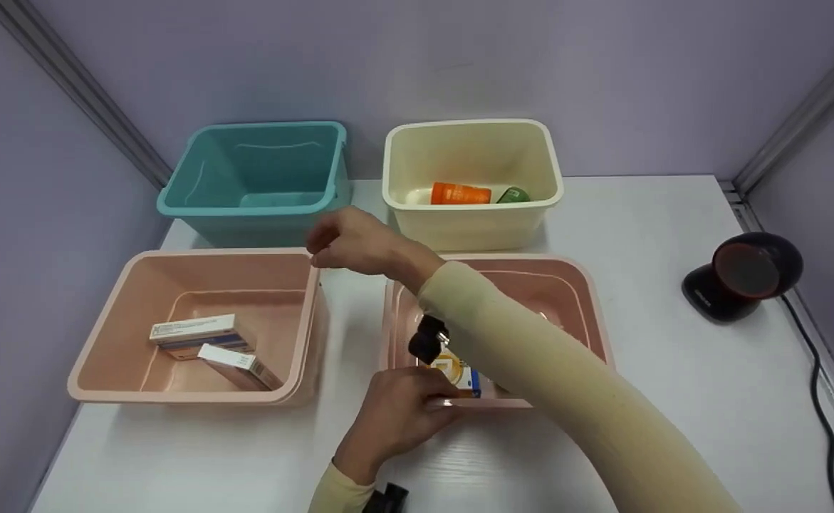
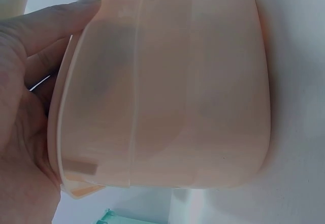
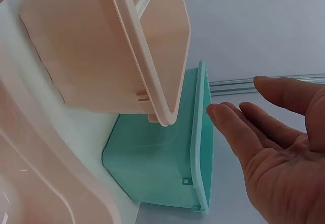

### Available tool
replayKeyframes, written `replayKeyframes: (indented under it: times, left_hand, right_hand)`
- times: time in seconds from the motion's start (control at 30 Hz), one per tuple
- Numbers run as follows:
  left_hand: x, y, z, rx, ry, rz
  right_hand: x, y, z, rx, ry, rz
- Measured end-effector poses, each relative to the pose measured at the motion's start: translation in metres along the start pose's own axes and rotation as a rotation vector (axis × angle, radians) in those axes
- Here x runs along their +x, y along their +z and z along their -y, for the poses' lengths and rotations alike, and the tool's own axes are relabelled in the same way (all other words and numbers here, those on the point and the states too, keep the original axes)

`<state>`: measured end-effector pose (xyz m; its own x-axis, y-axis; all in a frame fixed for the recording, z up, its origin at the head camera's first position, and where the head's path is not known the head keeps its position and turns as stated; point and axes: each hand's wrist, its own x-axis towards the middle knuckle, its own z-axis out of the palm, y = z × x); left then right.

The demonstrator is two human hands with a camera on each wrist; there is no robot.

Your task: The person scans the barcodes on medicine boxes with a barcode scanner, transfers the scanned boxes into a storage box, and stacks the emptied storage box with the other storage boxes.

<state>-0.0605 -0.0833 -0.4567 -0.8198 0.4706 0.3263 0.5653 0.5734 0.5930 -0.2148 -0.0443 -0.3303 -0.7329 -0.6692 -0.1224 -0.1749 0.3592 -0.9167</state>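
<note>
My left hand (image 1: 404, 410) grips the near rim of the right-hand pink bin (image 1: 587, 299), thumb outside and fingers over the edge, as the left wrist view shows. Inside that bin, near those fingers, lies a white, yellow and blue box (image 1: 468, 381); the right sleeve hides much of the bin. Raised in the air, my right hand (image 1: 360, 241) is near the far right corner of the left pink bin (image 1: 306, 335), and it holds nothing. In the right wrist view its fingers (image 3: 236, 127) are extended, apart from the thumb. Two medicine boxes (image 1: 203, 331) lie in the left pink bin.
A teal bin (image 1: 253, 211) stands at the back left. Beside it, a cream bin (image 1: 473, 228) contains an orange tube (image 1: 461, 194) and a green item (image 1: 514, 195). A black scanner-like device (image 1: 741, 278) with a cable (image 1: 808, 349) stands at the right.
</note>
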Motion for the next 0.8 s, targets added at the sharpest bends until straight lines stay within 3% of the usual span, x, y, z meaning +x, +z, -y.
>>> replayKeyframes:
  times: [0.37, 0.6, 0.8]
  left_hand:
    - [0.001, 0.001, 0.001, -0.025, 0.031, -0.047]
    - [0.002, 0.0, 0.001, -0.021, 0.014, -0.033]
    - [0.0, -0.001, 0.002, -0.028, -0.008, 0.0]
  right_hand:
    - [-0.029, -0.024, -0.009, 0.002, -0.037, 0.106]
    - [-0.044, -0.041, -0.019, -0.08, -0.054, 0.128]
    - [-0.059, -0.054, -0.036, -0.135, -0.043, 0.267]
